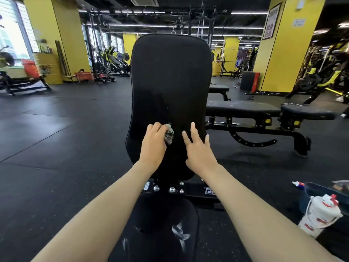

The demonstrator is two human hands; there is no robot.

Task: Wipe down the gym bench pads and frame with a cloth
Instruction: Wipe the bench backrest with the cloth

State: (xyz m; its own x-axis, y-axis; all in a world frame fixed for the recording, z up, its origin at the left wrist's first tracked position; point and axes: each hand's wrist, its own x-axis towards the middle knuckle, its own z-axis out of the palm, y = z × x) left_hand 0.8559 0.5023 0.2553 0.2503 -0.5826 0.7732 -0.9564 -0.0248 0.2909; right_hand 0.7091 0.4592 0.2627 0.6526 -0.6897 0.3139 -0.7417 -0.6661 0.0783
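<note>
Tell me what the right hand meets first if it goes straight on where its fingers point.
The back pad: the open right hand points up its black face, and may already touch it, though depth is unclear. The cloth, gripped by the left hand, lies beside that line.

Standing in a commercial gym. Facing an upright black pad [170, 82], with a flat bench [243, 108] near it on the right. Looking out over a black rubber floor [56, 129] running the whole hall. Seeing cable racks [200, 19] and a plate-loaded machine [115, 59] at the back, and more yellow-and-black machines [319, 72] crowding the right side. Noting yellow pillars [279, 53], one carrying a poster [270, 23], a black box [249, 81] at its foot, strip lights [245, 13] on a dark open ceiling, and tall windows [11, 35] at left.
</note>
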